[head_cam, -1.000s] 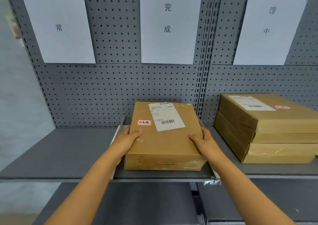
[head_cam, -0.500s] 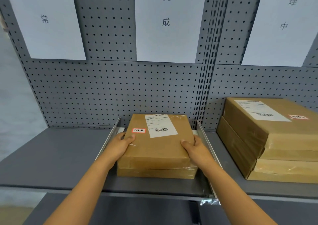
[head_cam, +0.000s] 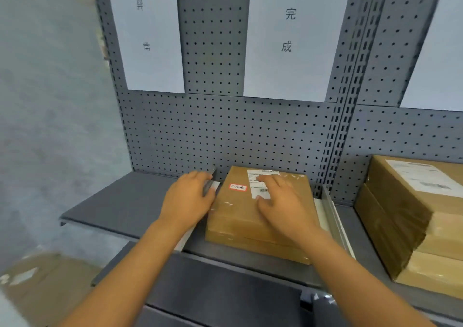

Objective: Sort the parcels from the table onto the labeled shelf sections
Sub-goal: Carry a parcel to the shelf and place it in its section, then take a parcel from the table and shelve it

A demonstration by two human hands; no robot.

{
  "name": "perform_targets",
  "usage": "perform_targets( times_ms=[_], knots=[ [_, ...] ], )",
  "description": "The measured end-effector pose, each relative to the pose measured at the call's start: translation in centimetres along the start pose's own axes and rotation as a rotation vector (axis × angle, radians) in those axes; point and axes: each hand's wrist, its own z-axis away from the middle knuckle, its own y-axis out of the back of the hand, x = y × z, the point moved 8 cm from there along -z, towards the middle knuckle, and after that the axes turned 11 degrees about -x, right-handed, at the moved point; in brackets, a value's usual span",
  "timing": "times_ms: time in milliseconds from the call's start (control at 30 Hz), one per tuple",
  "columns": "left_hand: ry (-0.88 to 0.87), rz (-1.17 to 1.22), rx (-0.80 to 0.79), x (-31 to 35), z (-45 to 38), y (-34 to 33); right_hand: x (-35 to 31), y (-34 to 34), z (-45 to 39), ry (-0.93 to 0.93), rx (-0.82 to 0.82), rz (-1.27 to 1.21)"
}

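Note:
A brown cardboard parcel with a white shipping label and a small red-edged sticker lies on another parcel in the middle shelf section, under the middle paper sign. My left hand is beside the parcel's left edge, fingers loosely bent over the left divider. My right hand lies flat on the parcel's top, fingers spread across the label. Neither hand grips anything.
A stack of brown parcels fills the right section behind a metal divider. The left section of the grey shelf sits under another paper sign. A pegboard back wall rises behind. More cardboard shows blurred at the lower left.
The parcel has gone further back on the shelf and both hands have let go of its sides. My right hand now lies on top. The view has swung to the left.

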Motion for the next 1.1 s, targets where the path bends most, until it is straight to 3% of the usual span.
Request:
perform_targets(
  times_ms=[200,600,733,1100],
  knots=[
    [0.206,-0.445,0.024,-6.0,9.3,7.2,-12.6,-2.9,-0.8,0.402,-0.055,0.125],
    [0.756,-0.790,0.102,-15.8,39.5,23.0,-42.0,-12.2,11.7,1.009,-0.172,0.151],
    [0.874,-0.845,0.135,-18.7,48.8,28.1,-50.8,-14.2,17.5,1.132,-0.147,0.127],
    [1.064,-0.862,0.088,-28.0,70.2,37.5,-71.5,-22.2,29.5,1.248,-0.224,0.062]
  ],
)
